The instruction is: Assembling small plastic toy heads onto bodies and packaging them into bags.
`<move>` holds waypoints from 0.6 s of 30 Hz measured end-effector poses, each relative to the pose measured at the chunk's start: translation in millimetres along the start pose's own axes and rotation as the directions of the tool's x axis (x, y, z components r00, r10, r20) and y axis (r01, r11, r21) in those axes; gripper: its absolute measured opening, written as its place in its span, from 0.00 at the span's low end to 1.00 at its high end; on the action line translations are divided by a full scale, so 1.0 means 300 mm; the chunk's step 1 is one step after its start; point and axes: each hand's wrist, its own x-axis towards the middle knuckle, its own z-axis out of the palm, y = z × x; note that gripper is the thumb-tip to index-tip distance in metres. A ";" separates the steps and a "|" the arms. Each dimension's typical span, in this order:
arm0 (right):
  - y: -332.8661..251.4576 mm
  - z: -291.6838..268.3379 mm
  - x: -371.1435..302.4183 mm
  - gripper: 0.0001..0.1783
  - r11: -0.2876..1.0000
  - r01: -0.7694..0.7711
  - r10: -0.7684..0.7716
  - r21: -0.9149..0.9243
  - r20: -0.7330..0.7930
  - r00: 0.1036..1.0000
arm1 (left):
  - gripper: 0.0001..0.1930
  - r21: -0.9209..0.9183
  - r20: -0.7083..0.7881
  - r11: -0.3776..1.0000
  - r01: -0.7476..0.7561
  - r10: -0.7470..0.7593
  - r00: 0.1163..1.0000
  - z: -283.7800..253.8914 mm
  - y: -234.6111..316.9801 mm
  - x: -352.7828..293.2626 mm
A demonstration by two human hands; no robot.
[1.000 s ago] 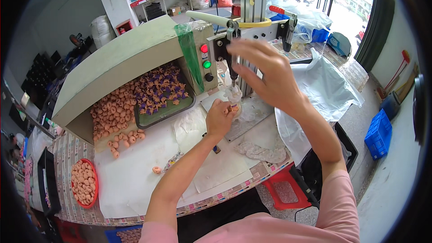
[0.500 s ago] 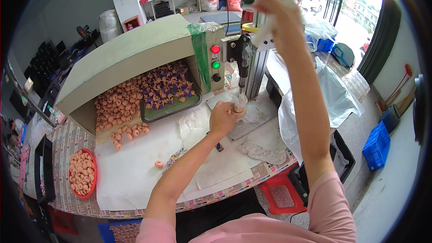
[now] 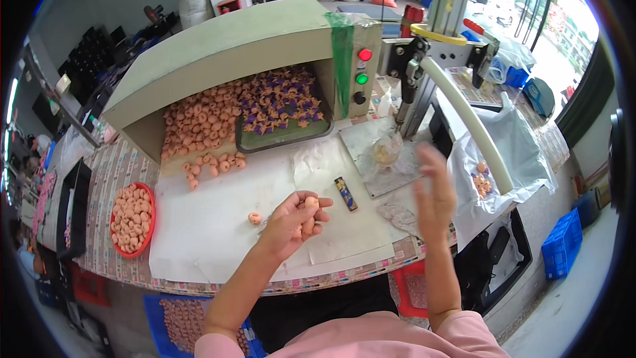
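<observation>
My left hand [image 3: 296, 222] is curled palm-up over the white table sheet, holding small peach-coloured toy heads [image 3: 312, 203] between fingers and palm; their exact number is hidden. One loose peach toy head [image 3: 254, 218] lies just left of it. My right hand [image 3: 435, 189] is raised, blurred by motion, with its fingers stretched out and nothing visible in them. It is close to the hand press, whose long pale lever [image 3: 474, 126] slopes down to the right. Under the press rod, a clear rounded fixture [image 3: 386, 152] sits on the metal base plate [image 3: 361, 152].
A beige box machine [image 3: 218, 46] holds piled peach heads and a dark tray [image 3: 285, 138] of purple-and-tan figures. A red basket [image 3: 152, 219] of heads stands left. A blue patterned stick-like object [image 3: 345, 193] lies on the table. A plastic-lined bin [image 3: 523, 152] with some pieces is at right.
My right hand has come down from high by the press, and the lever now hangs low. My left hand has moved from the fixture back toward me with toy heads. The view has shifted.
</observation>
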 end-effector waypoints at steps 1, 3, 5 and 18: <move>0.020 0.068 -0.041 0.19 0.998 0.047 -0.051 0.030 0.164 0.985 | 0.16 -0.055 0.043 0.998 -0.012 0.015 0.999 -0.031 -0.013 -0.032; 0.047 0.219 -0.115 0.19 0.991 0.044 -0.088 0.130 0.354 0.931 | 0.16 -0.148 0.079 0.989 -0.027 0.039 0.996 -0.070 -0.036 -0.097; 0.022 0.340 -0.147 0.19 0.979 -0.005 -0.079 0.203 0.404 0.911 | 0.17 -0.200 0.056 0.979 -0.039 0.052 0.997 -0.109 -0.059 -0.148; -0.060 0.522 -0.216 0.21 1.000 0.005 -0.008 0.007 0.601 0.799 | 0.15 -0.484 -0.073 0.866 -0.129 0.107 0.992 -0.281 -0.085 -0.280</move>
